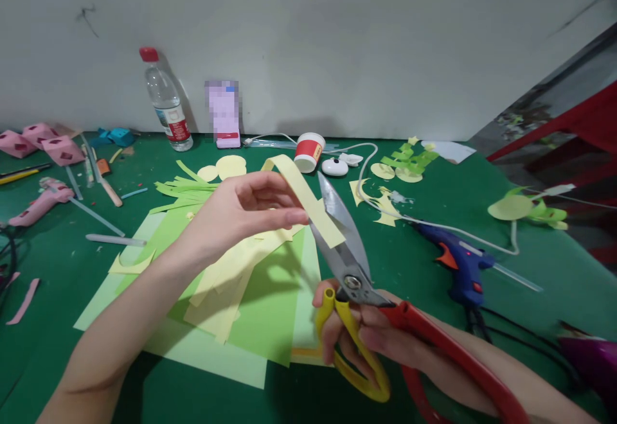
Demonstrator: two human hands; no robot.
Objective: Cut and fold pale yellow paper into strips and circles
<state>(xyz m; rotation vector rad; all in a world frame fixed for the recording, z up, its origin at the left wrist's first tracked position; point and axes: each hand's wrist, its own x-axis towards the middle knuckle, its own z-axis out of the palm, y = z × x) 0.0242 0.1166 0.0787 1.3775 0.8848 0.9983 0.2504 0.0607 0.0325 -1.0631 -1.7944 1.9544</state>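
Note:
My left hand (245, 209) pinches a pale yellow paper strip (303, 193) between thumb and fingers, above the pile of paper. The strip curls over at its far end, and its near end lies between the blades of a pair of scissors (354, 276). My right hand (366, 327) is wrapped round these scissors, which show yellow and red handles. The blades stand apart, pointing away from me. Below both hands are green paper sheets (270, 295) with pale yellow paper pieces (224, 282) on top. Cut green strips (186, 189) and yellow paper circles (231, 167) lie beyond my left hand.
A blue glue gun (463, 260) with its cord lies right. A pink glue gun (43, 202) lies left. Along the wall stand a water bottle (166, 106), a phone (226, 115) and a paper cup (309, 152). A white cable (448, 226) crosses the green table (193, 398).

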